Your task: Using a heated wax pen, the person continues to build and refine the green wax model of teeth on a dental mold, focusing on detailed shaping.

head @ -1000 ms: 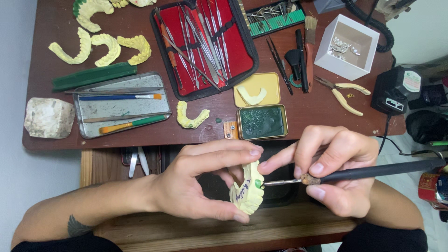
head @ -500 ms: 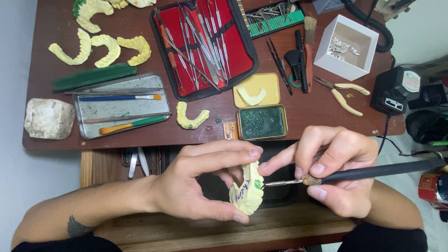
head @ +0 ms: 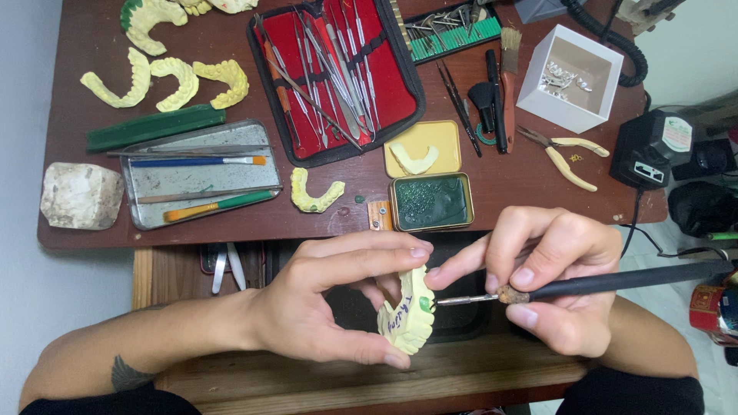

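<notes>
The left hand (head: 315, 307) has its grip narrowed on a pale yellow dental cast (head: 407, 317), thumb under its lower edge and forefinger over the top, so the cast stands on edge in the air just in front of the tabletop (head: 231, 230), above an open drawer. The right hand (head: 557, 288) closes its grip like a pen hold on a black-handled waxing tool (head: 615, 283), whose thin metal tip (head: 453, 300) touches a small green dab on the side of the cast.

To my mind, doing this well calls for a steady cast and a light tip. The two forefingers nearly meet above the cast, and that contact could serve as a brace. The tip should stay on the green spot and not drag across the moulded teeth, since the plaster looks chalky and would scratch or chip easily.

The cast is matte, ridged with tooth shapes, with blue handwriting on its flat side. The tool's handle is smooth and dark, with a brown collar where the metal begins.

Behind, near the edge of the dark brown wooden tabletop, sits a green tin (head: 430, 201) of dark green wax, its yellow lid (head: 423, 148) holding a small arch-shaped piece. Another horseshoe cast (head: 315, 196) lies to the left, beside a dull metal tray (head: 200, 180) with brushes. A red-lined instrument case (head: 338, 73) holds shiny steel picks. A white box (head: 569, 77) and yellow-handled pliers (head: 565, 157) lie to the right.
</notes>
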